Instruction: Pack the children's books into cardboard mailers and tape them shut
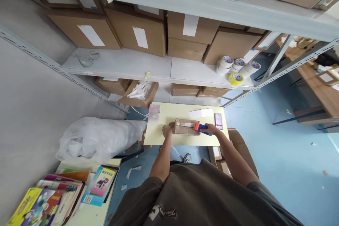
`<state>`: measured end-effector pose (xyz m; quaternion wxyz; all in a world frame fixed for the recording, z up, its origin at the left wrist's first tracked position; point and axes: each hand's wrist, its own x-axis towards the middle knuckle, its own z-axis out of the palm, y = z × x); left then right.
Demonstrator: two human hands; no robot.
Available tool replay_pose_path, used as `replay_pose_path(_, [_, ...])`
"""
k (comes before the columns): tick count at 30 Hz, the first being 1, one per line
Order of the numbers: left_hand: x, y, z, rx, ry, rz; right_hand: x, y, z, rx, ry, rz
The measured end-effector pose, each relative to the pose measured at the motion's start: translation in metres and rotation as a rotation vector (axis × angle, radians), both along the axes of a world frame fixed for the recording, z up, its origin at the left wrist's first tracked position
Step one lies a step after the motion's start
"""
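Observation:
A small brown cardboard box (183,126) lies on a pale yellow table (164,137). My left hand (167,131) presses against the box's left end, fingers curled on it. My right hand (212,129) grips a red and blue tape dispenser (201,128) that rests on the box's right end. A strip of clear tape runs along the top of the box.
On the table lie a pink card (154,111), white paper (201,113) and a phone (218,120). Metal shelving behind holds cardboard boxes (137,33) and tape rolls (235,69). A white plastic bag (95,139) and colourful books (60,194) sit at left.

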<state>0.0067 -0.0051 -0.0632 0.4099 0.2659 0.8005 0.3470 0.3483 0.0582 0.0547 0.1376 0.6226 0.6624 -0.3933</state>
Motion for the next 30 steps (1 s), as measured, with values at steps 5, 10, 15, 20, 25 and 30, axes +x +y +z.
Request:
replay_pose_path(5, [0.019,0.007,0.019,0.035,0.071,-0.259,-0.002,-0.004,-0.007,0.036,0.022,0.019])
replay_pose_path(10, [0.037,0.008,0.023,-0.041,0.239,-0.382,-0.010,-0.010,-0.004,0.125,-0.017,0.044])
replay_pose_path(15, [0.036,0.009,0.020,-0.056,0.333,-0.390,0.011,-0.013,0.002,0.126,-0.024,0.065])
replay_pose_path(20, [0.037,0.012,0.019,-0.074,0.370,-0.390,0.078,-0.022,0.007,0.108,-0.144,-0.003])
replay_pose_path(25, [0.036,0.014,0.021,-0.084,0.383,-0.424,0.103,-0.026,0.019,0.100,-0.217,-0.030])
replay_pose_path(30, [0.032,0.016,0.020,-0.107,0.396,-0.449,0.048,-0.017,0.011,0.127,-0.312,-0.126])
